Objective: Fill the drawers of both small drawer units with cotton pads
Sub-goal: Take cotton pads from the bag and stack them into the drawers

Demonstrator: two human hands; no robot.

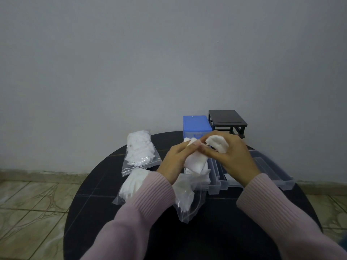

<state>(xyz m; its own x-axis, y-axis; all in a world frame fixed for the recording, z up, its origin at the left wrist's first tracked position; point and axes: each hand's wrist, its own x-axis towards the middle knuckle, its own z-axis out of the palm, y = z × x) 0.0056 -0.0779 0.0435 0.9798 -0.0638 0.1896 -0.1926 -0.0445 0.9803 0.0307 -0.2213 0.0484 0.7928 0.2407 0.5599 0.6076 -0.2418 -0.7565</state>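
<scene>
Over the round table (112, 212), the left hand (175, 158) gripped a stack of cotton pads (195, 162) while the right hand (232, 154) held a smaller bunch (217, 144). Clear drawers (272, 171) lay beneath, with the blue drawer unit (196, 124) and black drawer unit (226, 120) behind

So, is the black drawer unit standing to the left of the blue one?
No, the black drawer unit stands right of the blue drawer unit.

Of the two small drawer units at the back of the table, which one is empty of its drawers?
The black unit, on the right: it is a bare open frame you can see through. The blue unit beside it shows a closed front.
</scene>
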